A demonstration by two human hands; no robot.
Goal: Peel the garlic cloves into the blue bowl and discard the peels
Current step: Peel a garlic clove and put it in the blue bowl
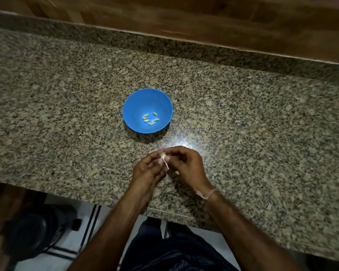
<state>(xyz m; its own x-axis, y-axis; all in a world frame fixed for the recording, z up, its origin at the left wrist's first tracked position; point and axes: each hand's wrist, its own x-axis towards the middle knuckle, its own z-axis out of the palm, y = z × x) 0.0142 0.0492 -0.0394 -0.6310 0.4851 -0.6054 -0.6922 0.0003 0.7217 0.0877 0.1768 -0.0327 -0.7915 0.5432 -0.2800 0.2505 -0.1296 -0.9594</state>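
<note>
Blue bowl [133, 106] sits upright on the speckled granite table [243, 114], about mid-table. Inside it, at the bottom: six small peeled cloves [150, 119], pale yellow-green, lying loose in a rough ring.

On the near side of the bowl, above the table and a little toward its right rim, both grips meet around one garlic clove [163, 156].
- Left grip [148, 169]: palm turned up, fingers curled, fingertips closed on the clove's lower part.
- Right grip [186, 165]: fingers curled in, thumb and forefinger pinched on the clove's top end. Other fingers folded; whether they hold anything more cannot be told.
- The clove is well apart from the bowl and not over it.

A thin strip of peel [166, 165] hangs off the clove, down between the two grips, one end attached.

A pale thread band [205, 193] circles the right wrist.

Past the bowl's far side, a raised granite ledge, then a wooden wall [184, 16]. Nearer than the bowl and off to its left, below the table edge, a dark round object [35, 231] stands on the floor; blurred, kind unclear.
</note>
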